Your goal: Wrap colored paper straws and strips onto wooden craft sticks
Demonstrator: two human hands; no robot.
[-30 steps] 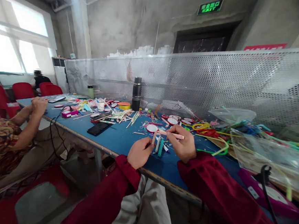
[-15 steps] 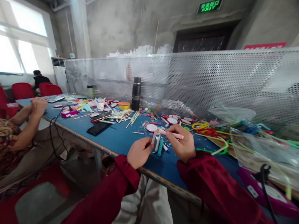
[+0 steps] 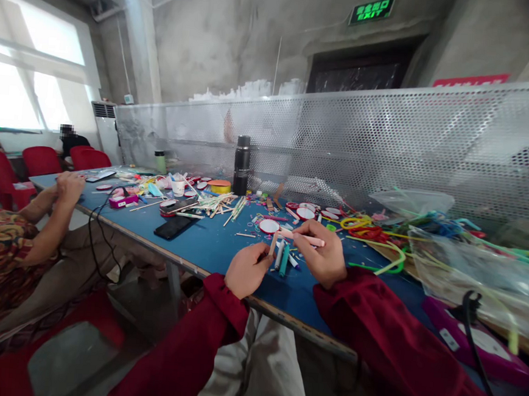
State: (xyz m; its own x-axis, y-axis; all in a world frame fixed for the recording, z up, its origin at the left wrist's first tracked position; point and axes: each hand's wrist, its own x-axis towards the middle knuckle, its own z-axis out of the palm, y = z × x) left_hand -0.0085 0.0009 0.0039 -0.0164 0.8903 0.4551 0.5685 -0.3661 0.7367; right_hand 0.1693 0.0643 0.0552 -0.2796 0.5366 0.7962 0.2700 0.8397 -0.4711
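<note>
My left hand (image 3: 248, 270) pinches a flat wooden craft stick (image 3: 273, 244), which stands up from the fingers. A pale pink marker (image 3: 309, 239) is in my right hand (image 3: 322, 251), its tip end pointing left, close to the top of the stick; whether they touch I cannot tell. On the table just behind the stick lie a teal marker (image 3: 284, 262), a grey-white marker (image 3: 279, 255) and a purple-ended marker (image 3: 293, 260). Beyond my fingers sits a white disc with a red rim (image 3: 269, 226).
A blue table (image 3: 215, 243) carries a black flask (image 3: 241, 166), a phone (image 3: 173, 227), loose sticks (image 3: 215, 205) and colourful pipe cleaners (image 3: 358, 224). A purple box (image 3: 477, 343) with a black cable lies right. Perforated metal panels (image 3: 387, 153) stand behind. Another person's hands (image 3: 68, 187) are at left.
</note>
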